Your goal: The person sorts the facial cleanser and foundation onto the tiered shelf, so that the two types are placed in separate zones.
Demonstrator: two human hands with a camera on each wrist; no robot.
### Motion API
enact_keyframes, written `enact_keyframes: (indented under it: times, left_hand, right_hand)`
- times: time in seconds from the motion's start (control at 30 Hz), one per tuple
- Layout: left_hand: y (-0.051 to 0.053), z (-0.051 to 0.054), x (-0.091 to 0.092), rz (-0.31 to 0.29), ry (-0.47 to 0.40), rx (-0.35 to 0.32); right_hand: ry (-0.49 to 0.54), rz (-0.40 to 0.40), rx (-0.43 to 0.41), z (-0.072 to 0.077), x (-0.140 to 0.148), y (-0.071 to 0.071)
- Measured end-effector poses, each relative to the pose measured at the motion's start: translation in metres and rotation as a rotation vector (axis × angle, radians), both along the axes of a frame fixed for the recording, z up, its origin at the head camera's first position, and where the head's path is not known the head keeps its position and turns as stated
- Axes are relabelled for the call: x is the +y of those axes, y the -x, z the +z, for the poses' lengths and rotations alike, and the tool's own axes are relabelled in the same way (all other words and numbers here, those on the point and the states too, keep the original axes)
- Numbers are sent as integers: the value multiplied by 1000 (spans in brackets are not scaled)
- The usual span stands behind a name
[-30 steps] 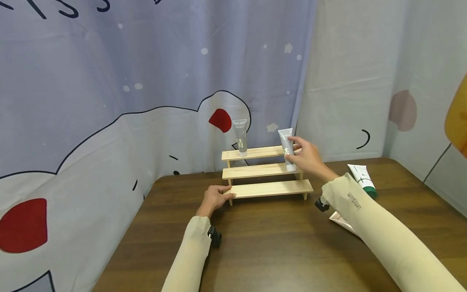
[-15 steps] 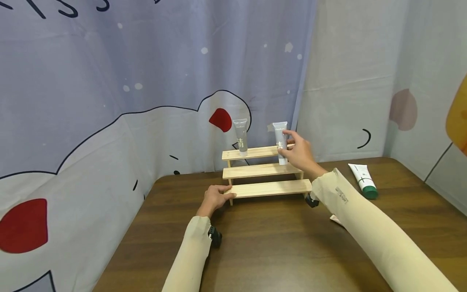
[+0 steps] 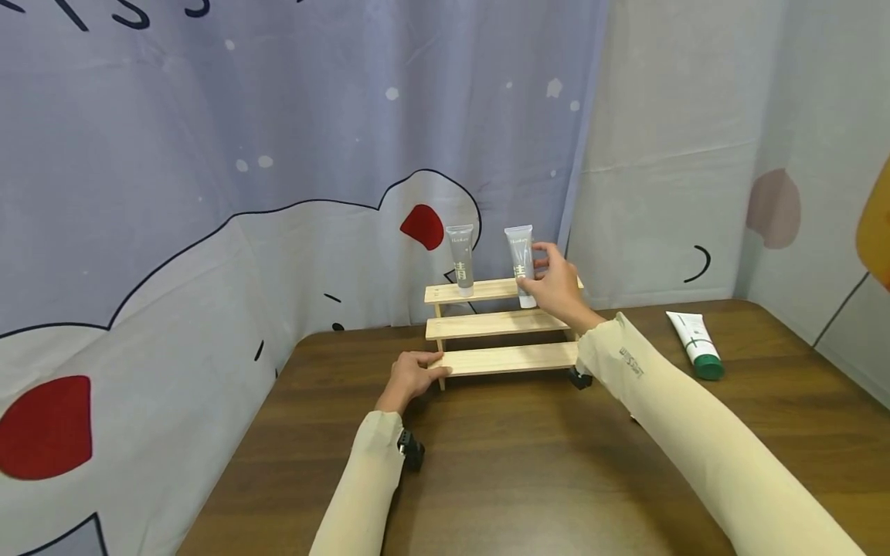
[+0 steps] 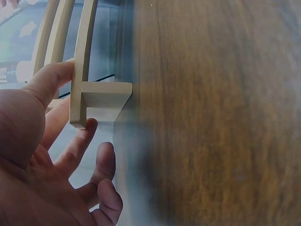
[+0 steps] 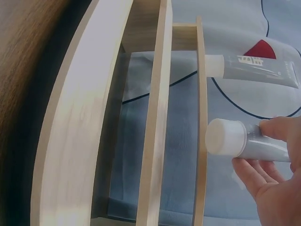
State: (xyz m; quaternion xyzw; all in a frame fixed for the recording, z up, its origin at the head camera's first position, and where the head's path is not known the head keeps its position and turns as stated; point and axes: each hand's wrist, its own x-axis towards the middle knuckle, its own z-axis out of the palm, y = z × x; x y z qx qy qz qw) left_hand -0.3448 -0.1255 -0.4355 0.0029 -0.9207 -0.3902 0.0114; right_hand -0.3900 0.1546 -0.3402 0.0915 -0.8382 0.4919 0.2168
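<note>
A pale wooden three-tier stand (image 3: pixel 511 359) rests on the table. My left hand (image 3: pixel 409 377) pinches the left end of its lowest step; in the left wrist view the thumb lies on the upper face, with a finger beneath. Between the thumb and fingers of my right hand (image 3: pixel 558 289) is a clear grey squeeze tube (image 3: pixel 520 251), slightly tilted, white cap (image 5: pixel 225 137) downward. The cap is by the top step's front edge; contact cannot be told. A matching tube (image 3: pixel 462 259) stands cap-down at the left of that step.
On the right of the brown table (image 3: pixel 501 463) lies a white tube with a green cap (image 3: pixel 695 344). A small pale edge peeks out beside the right sleeve (image 3: pixel 688 432), which hides the rest. A printed curtain (image 3: pixel 334 262) hangs close behind the stand.
My right hand has carried the grey tube left and slightly upward, nearer the standing tube. The left hand keeps its hold on the stand. The right sleeve now covers most of a pinkish tube.
</note>
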Motion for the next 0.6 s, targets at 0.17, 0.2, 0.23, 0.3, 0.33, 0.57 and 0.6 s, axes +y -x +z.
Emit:
enact_keyframes:
  times: [0.17,0.2,0.23,0.3,0.33,0.57,0.6]
  left_hand:
    - [0,-1,-1,-9,5,7]
    - [0,-1,-1,-12,8,6]
    - [0,-2,-1,-15,11,7]
    - [1,-2,-2,-15,14,7]
    - [1,-3,-2,-14,15,8]
    - [1,-2,0,-13,-15,3]
    - [0,-2,0,-12,-17,3]
  right_hand:
    - [39,6,-12,1,-6,6]
    - [44,7,-17,1,-7,7]
    - [52,10,-23,1,-8,8]
    - [64,7,-30,1,-9,10]
    - [67,3,-30,1,-10,11]
    - [112,-5,-18,1,-15,17]
    - [117,-4,-18,1,-16,18]
